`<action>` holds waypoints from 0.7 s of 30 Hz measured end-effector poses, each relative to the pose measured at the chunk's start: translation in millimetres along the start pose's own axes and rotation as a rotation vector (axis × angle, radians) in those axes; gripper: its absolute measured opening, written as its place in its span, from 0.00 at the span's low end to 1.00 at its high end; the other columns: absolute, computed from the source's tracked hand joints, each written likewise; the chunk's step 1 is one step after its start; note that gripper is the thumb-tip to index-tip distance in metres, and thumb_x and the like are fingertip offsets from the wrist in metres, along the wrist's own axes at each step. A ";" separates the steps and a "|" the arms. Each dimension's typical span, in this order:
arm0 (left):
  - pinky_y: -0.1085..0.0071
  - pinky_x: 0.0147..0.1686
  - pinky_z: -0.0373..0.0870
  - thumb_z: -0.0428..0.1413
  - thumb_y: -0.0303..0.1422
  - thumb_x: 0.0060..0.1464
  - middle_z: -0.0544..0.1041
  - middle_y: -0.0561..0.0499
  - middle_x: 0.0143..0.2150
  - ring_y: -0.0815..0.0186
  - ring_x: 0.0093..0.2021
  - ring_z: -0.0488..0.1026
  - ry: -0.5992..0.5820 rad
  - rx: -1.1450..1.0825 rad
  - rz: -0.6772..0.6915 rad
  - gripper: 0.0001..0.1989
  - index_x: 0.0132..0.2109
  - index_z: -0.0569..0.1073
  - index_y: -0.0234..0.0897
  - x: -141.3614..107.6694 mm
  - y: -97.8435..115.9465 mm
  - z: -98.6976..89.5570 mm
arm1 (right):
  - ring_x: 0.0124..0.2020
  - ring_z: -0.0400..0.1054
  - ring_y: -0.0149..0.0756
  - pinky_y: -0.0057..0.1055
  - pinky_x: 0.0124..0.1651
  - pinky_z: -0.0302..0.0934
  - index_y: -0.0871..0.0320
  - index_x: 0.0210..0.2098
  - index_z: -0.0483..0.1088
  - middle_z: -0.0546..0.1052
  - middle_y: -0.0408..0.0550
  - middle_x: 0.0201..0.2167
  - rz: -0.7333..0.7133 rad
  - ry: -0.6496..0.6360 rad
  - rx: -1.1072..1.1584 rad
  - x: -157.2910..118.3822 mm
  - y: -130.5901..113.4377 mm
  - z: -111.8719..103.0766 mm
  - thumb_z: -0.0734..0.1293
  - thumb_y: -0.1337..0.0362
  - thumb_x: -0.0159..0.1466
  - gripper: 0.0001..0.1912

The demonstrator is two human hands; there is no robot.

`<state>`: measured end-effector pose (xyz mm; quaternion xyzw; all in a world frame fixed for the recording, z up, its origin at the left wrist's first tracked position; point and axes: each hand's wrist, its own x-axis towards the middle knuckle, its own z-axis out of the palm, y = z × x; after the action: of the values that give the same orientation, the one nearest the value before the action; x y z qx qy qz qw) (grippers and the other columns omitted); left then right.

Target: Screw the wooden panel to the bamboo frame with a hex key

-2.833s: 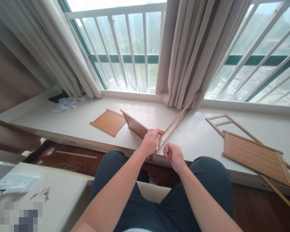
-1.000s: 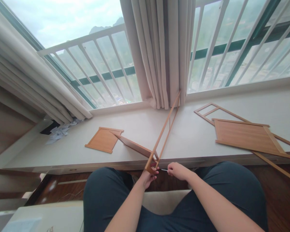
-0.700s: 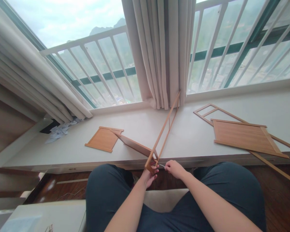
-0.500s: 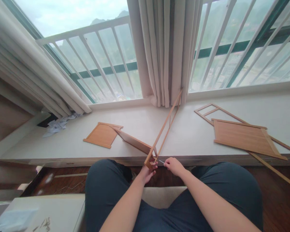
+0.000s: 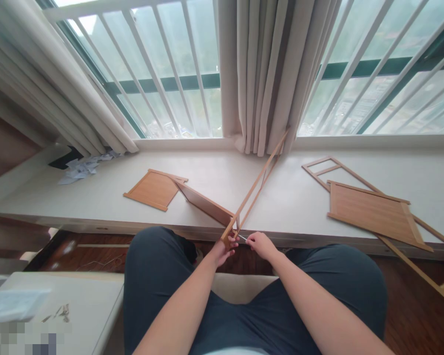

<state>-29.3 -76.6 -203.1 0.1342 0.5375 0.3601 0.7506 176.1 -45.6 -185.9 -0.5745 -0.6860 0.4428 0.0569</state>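
Note:
My left hand (image 5: pixel 224 249) is wrapped round the lower end of a long wooden frame (image 5: pixel 252 186), which slants up and away to the curtain. Just right of it, my right hand (image 5: pixel 258 243) pinches a thin metal tool (image 5: pixel 242 238) whose tip points at the frame's lower corner. A wooden panel (image 5: pixel 207 201) stands on edge and meets the frame near my left hand. Its far end reaches a flat square panel (image 5: pixel 156 190) on the sill. The exact contact at the tool's tip is too small to make out.
On the white sill (image 5: pixel 207 165), a wooden panel (image 5: pixel 372 211) lies over another frame (image 5: pixel 331 170) at the right. Crumpled papers (image 5: pixel 79 168) are at the far left. A white table (image 5: pixel 92 301) with small metal pieces (image 5: pixel 62 312) stands at the lower left.
The view has tilted downward and shifted a little. My hands keep their holds on the frame and the tool, the tool's tip still close to the frame's corner.

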 end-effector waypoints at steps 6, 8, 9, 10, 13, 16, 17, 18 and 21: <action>0.72 0.37 0.61 0.66 0.31 0.43 0.80 0.51 0.46 0.67 0.40 0.73 0.000 0.000 0.010 0.21 0.47 0.75 0.41 -2.9 0.8 3.9 | 0.24 0.66 0.31 0.28 0.32 0.53 0.58 0.24 0.76 0.77 0.45 0.22 -0.004 -0.003 -0.008 -0.2 -3.1 -0.7 0.66 0.65 0.69 0.17; 0.72 0.36 0.61 0.66 0.31 0.43 0.80 0.51 0.45 0.67 0.39 0.73 0.002 -0.006 0.010 0.21 0.48 0.75 0.41 -4.0 0.9 4.4 | 0.24 0.66 0.31 0.28 0.31 0.53 0.58 0.24 0.76 0.77 0.45 0.21 -0.007 -0.006 -0.014 -0.2 -3.5 -0.3 0.66 0.65 0.68 0.17; 0.72 0.36 0.61 0.66 0.30 0.44 0.80 0.51 0.45 0.67 0.39 0.73 0.005 -0.008 0.009 0.21 0.48 0.75 0.40 -4.5 0.9 4.6 | 0.24 0.66 0.31 0.28 0.31 0.53 0.58 0.24 0.76 0.77 0.45 0.21 -0.008 -0.007 -0.017 -0.1 -3.5 0.0 0.66 0.65 0.68 0.17; 0.72 0.36 0.61 0.66 0.30 0.44 0.80 0.51 0.44 0.67 0.38 0.73 0.006 -0.009 0.009 0.21 0.48 0.75 0.40 -4.9 0.9 4.7 | 0.24 0.65 0.31 0.28 0.31 0.52 0.58 0.24 0.77 0.77 0.45 0.21 -0.010 -0.009 -0.020 -0.2 -3.6 0.4 0.66 0.65 0.68 0.17; 0.72 0.36 0.62 0.66 0.30 0.44 0.81 0.50 0.44 0.67 0.38 0.73 0.004 -0.014 0.009 0.21 0.47 0.75 0.40 -5.9 1.0 4.9 | 0.24 0.65 0.31 0.28 0.31 0.53 0.58 0.24 0.77 0.77 0.45 0.21 -0.021 -0.017 -0.035 -0.7 -4.4 1.1 0.65 0.65 0.68 0.17; 0.72 0.35 0.63 0.66 0.30 0.43 0.81 0.49 0.45 0.66 0.39 0.74 -0.013 -0.023 0.006 0.21 0.47 0.75 0.39 -6.0 1.0 4.9 | 0.24 0.66 0.31 0.28 0.31 0.53 0.58 0.24 0.77 0.77 0.45 0.21 -0.034 -0.024 -0.059 -2.5 -6.6 0.3 0.65 0.65 0.68 0.17; 0.72 0.35 0.63 0.66 0.30 0.43 0.81 0.49 0.45 0.66 0.39 0.74 -0.017 -0.027 0.005 0.21 0.47 0.75 0.39 -5.8 0.8 4.8 | 0.24 0.66 0.31 0.28 0.31 0.53 0.58 0.24 0.77 0.77 0.45 0.21 -0.038 -0.025 -0.069 -3.2 -7.5 -0.2 0.65 0.65 0.69 0.17; 0.72 0.35 0.63 0.66 0.31 0.43 0.81 0.48 0.46 0.65 0.39 0.75 -0.021 -0.031 0.005 0.21 0.47 0.75 0.39 -5.5 0.5 4.7 | 0.25 0.66 0.31 0.28 0.31 0.54 0.58 0.25 0.78 0.77 0.45 0.22 -0.041 -0.024 -0.082 -4.0 -8.5 -0.9 0.65 0.65 0.69 0.17; 0.72 0.35 0.64 0.67 0.31 0.43 0.81 0.47 0.47 0.65 0.40 0.75 -0.029 -0.036 0.010 0.20 0.46 0.75 0.39 -4.5 -0.5 4.3 | 0.26 0.67 0.32 0.28 0.33 0.54 0.58 0.26 0.79 0.78 0.46 0.23 -0.049 -0.014 -0.134 -5.7 -11.2 -2.7 0.66 0.65 0.69 0.17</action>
<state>-25.9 -79.3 -198.5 0.1286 0.5191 0.3717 0.7588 171.3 -48.3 -174.2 -0.5569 -0.7285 0.3983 0.0242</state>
